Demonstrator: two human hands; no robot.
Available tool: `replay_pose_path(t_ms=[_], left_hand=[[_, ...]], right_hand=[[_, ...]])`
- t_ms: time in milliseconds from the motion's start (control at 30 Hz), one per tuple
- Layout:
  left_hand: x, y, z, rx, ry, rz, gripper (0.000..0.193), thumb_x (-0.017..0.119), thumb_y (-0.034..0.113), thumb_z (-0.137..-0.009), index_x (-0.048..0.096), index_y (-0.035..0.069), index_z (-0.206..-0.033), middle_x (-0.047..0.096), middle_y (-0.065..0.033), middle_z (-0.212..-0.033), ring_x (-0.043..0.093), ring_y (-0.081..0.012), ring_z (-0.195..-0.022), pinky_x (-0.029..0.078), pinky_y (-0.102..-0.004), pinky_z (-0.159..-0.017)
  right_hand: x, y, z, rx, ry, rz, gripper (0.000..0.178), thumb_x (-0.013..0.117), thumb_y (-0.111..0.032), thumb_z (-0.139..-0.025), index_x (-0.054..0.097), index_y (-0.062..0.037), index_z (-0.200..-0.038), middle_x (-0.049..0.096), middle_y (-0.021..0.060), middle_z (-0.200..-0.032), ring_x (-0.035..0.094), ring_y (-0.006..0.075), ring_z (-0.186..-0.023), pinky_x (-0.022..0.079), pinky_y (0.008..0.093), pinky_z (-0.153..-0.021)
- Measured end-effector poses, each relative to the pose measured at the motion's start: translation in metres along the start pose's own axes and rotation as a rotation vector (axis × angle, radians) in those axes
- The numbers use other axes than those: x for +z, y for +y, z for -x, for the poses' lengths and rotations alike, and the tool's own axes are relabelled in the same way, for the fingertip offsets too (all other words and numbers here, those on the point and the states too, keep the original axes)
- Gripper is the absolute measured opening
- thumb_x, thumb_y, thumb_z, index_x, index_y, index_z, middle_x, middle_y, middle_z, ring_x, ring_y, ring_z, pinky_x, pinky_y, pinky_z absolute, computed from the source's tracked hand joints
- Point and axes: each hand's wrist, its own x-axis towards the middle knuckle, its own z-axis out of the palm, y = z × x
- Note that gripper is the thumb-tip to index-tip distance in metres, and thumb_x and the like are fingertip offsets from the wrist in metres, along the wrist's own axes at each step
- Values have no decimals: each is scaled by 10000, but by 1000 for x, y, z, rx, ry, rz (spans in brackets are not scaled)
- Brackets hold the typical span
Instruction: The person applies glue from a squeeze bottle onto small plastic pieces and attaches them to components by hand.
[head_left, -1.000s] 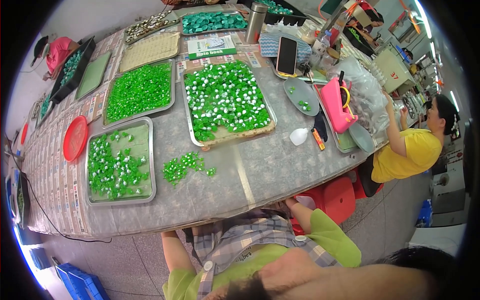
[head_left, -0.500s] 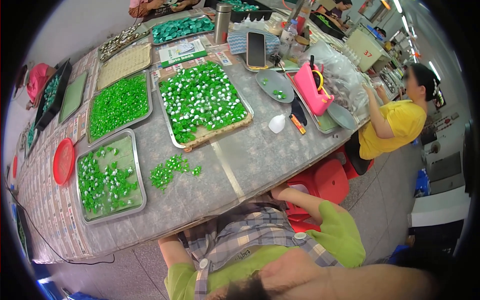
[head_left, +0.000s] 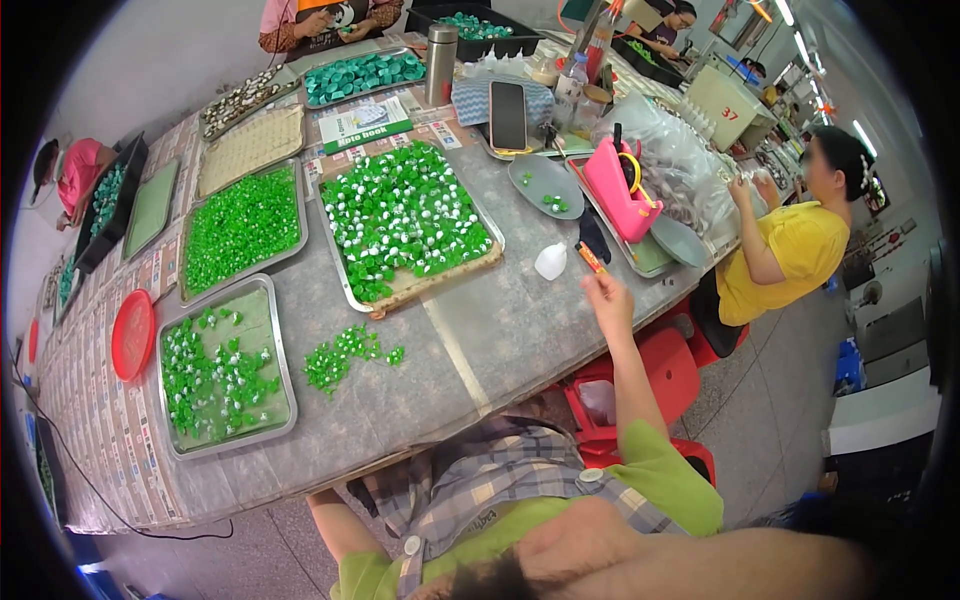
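- Tube [head_left: 591, 257], slim and orange, lies on the grey table [head_left: 520, 335], just beside a dark cloth [head_left: 592, 237].
- Right hand [head_left: 609, 298] reaches over the table, and its fingertips are at the lower end of this tube. The fingers are held narrow, but whether they grip it, I cannot tell.
- Left hand is hidden below the table's edge, so its state I cannot tell; the left forearm [head_left: 343, 525] is visible.
- White bottle [head_left: 551, 261] is near, to the left of the tube.
- Pink holder [head_left: 618, 190] stands farther back.
- Green pieces [head_left: 335, 358] lie loose on the table, to the right of a metal tray [head_left: 286, 352].
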Motion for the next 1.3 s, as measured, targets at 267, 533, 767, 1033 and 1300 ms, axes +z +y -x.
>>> replay_pose_path(t_ms=[267,533,767,1033,1300], left_hand=[[-2,-5,-1,7,11,2,372,478,315,-769,471,20,-996,527,-78,-861,488,-162,-739,396,-272,-614],[-1,-2,8,33,9,39,372,475,318,-771,475,17,-989,528,-78,-849,488,-161,-725,396,-270,-606],[-33,-7,6,62,6,33,372,472,320,-772,478,14,-983,530,-78,-839,487,-159,-712,396,-269,-599],[-17,-8,18,84,64,24,372,469,323,-774,482,12,-976,531,-79,-827,487,-157,-697,397,-267,-591],[7,-9,31,110,116,25,373,465,326,-775,486,9,-970,532,-79,-815,486,-156,-682,397,-265,-583]], right_hand=[[20,26,-49,-332,330,442,255,639,-205,-586,492,-69,-744,475,81,-678,469,266,-696,366,356,-623],[12,14,-50,-258,198,241,224,562,-197,-683,436,-47,-792,521,124,-733,512,288,-674,398,358,-574],[0,-42,-25,-423,328,126,268,546,-305,-708,483,-65,-808,553,77,-679,543,244,-604,409,296,-504],[10,-51,-34,-433,374,333,280,561,-331,-674,476,-83,-576,512,25,-539,508,217,-483,355,312,-406],[10,-51,-32,-436,359,346,202,546,-254,-667,483,-83,-580,519,23,-544,515,207,-484,363,307,-405]])
